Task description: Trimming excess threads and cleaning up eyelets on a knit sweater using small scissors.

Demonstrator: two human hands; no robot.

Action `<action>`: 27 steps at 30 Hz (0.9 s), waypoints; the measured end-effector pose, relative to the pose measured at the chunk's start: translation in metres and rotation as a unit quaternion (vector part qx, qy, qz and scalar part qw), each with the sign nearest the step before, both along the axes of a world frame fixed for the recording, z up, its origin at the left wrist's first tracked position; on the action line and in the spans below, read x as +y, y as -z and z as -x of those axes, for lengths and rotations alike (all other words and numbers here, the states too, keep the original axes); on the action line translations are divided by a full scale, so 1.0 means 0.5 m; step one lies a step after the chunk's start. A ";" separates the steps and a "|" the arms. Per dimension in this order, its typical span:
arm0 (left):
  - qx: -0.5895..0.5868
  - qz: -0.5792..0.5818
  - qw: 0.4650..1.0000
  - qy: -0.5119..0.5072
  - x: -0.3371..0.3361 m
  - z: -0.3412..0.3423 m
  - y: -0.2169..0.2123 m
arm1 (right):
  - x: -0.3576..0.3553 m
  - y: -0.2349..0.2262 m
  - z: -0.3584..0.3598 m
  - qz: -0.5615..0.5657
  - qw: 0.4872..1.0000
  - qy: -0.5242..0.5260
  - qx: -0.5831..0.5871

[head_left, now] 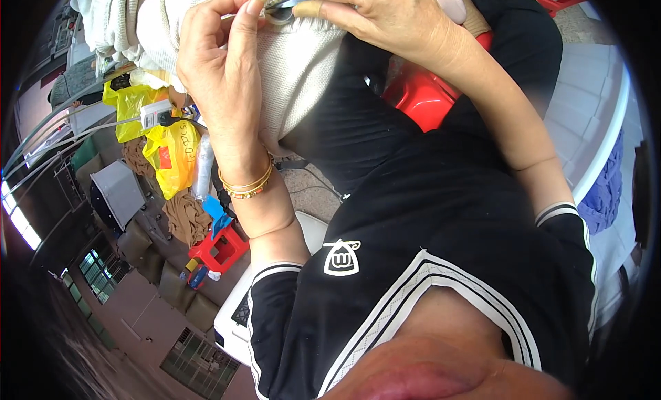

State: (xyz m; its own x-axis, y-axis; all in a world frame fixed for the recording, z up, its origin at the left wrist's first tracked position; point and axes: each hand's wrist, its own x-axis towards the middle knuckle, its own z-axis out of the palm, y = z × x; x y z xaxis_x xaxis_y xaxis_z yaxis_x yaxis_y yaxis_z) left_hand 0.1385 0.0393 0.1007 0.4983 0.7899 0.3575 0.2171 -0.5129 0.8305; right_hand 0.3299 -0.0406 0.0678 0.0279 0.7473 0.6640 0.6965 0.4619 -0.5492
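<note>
A cream knitted garment (299, 73) lies over my lap at the top of the view. My left hand (224, 69) is at its upper part, thumb and forefinger pinched together; what sits between them is too small to make out. My right hand (392, 18), with a tan wrap on one finger, is closed on a small dark, shiny metal tool (281, 13). The tool's tip lies against the knit, close to my left fingertips. My fingers hide most of the tool, so its kind is unclear.
More knitwear (117, 21) is heaped at the upper left. Yellow plastic bags (172, 155), a white power socket (153, 116) with cables and a red stool (222, 250) are at left. Another red stool (423, 100) is near my legs; a white round-edged surface (585, 97) stands at right.
</note>
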 end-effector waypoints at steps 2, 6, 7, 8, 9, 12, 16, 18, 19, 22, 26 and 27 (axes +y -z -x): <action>-0.011 0.009 1.000 0.002 0.008 0.005 0.003 | 0.002 0.011 0.003 -0.035 0.999 0.015 0.001; -0.024 0.098 0.994 0.052 0.002 0.001 -0.024 | 0.014 0.031 -0.003 -0.086 0.992 -0.068 0.060; 0.025 0.113 0.989 0.093 0.019 0.018 -0.028 | 0.009 0.028 -0.004 -0.085 0.992 -0.068 0.059; 0.023 0.113 0.989 0.093 0.027 0.024 -0.032 | 0.003 0.024 -0.004 -0.036 0.993 -0.083 0.076; 0.078 0.120 0.984 0.108 0.033 0.026 -0.041 | -0.001 0.019 -0.003 0.011 0.991 -0.097 0.094; 0.142 0.126 0.971 0.143 0.053 0.030 -0.043 | 0.023 0.050 0.003 -0.055 0.992 -0.075 0.083; 0.144 0.177 0.965 0.130 0.049 0.030 -0.030 | 0.035 0.075 0.007 -0.036 0.988 -0.096 0.118; 0.126 0.196 0.964 0.129 0.051 0.036 -0.022 | 0.031 0.067 0.002 -0.037 0.989 -0.098 0.100; 0.124 0.198 0.964 0.128 0.053 0.036 -0.018 | 0.029 0.062 0.000 -0.040 0.991 -0.099 0.084; 0.085 0.253 0.955 0.132 0.056 0.034 -0.012 | 0.051 0.082 0.001 -0.108 0.990 -0.067 0.062; 0.052 0.272 0.952 0.130 0.040 0.028 -0.013 | 0.060 0.097 0.018 -0.123 0.969 -0.096 0.190; 0.071 0.263 0.955 0.121 0.038 0.031 -0.014 | 0.042 0.071 0.029 -0.051 0.953 -0.105 0.279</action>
